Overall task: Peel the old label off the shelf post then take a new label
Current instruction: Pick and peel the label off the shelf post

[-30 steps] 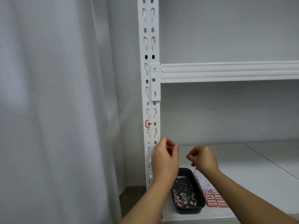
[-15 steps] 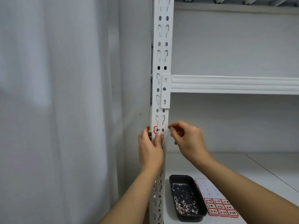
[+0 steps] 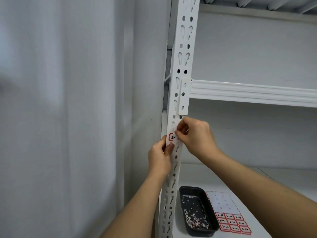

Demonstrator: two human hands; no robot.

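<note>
- Where a pale curtain (image 3: 60, 117) is hanging at the left, a white slotted shelf post (image 3: 184, 48) is rising beside grey walls.
- Low on its face, the old label (image 3: 172, 137), red-edged and marked "2-", is sticking.
- Just below, the left hand (image 3: 160, 156) is gripping the post, thumb on its face.
- Touching the label's right edge, the right hand (image 3: 197, 136) is pinching there.
- On the white shelf (image 3: 283, 177), a black tray (image 3: 197, 210) of scraps is sitting beside a label sheet (image 3: 229, 215).

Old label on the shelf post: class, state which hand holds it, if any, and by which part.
The right hand pinches the old label at its right edge; the left hand grips the shelf post just below it.
</note>
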